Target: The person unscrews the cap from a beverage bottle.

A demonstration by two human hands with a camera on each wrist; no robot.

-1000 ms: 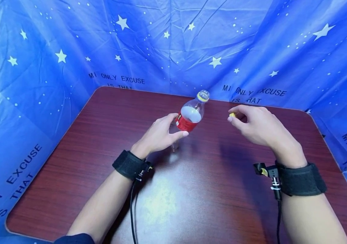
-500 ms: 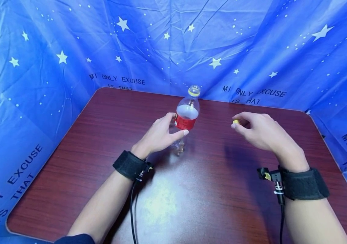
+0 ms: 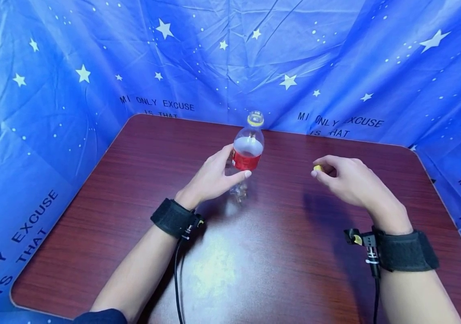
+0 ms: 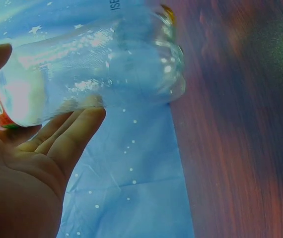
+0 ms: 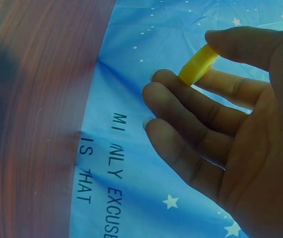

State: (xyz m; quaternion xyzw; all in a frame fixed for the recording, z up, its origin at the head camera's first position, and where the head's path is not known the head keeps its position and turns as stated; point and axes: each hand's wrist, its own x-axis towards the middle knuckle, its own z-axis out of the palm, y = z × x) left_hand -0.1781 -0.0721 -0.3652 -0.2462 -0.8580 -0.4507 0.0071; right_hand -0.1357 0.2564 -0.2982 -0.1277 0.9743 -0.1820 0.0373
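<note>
A clear plastic bottle with a red label (image 3: 247,160) stands nearly upright in the head view, its mouth uncapped above a yellow neck ring. My left hand (image 3: 208,177) grips it around the label, thumb on the near side. The bottle's see-through lower body (image 4: 106,64) extends past my fingers in the left wrist view. Off to the right, my right hand (image 3: 350,182) pinches a small yellow bottle cap (image 3: 318,168) between thumb and fingers, above the table. In the right wrist view the cap (image 5: 198,65) shows edge-on, with the other fingers loosely bent.
A dark red wood-grain table (image 3: 133,180) lies beneath both hands. Blue curtain (image 3: 222,67) with stars and lettering surrounds its back and sides. Each wrist wears a black strap (image 3: 406,250) with a small camera, and cables (image 3: 177,279) trail toward the front.
The bottle has swung from a rightward tilt to nearly upright in my left hand. My right hand has drawn slightly right and toward me, still pinching the cap.
</note>
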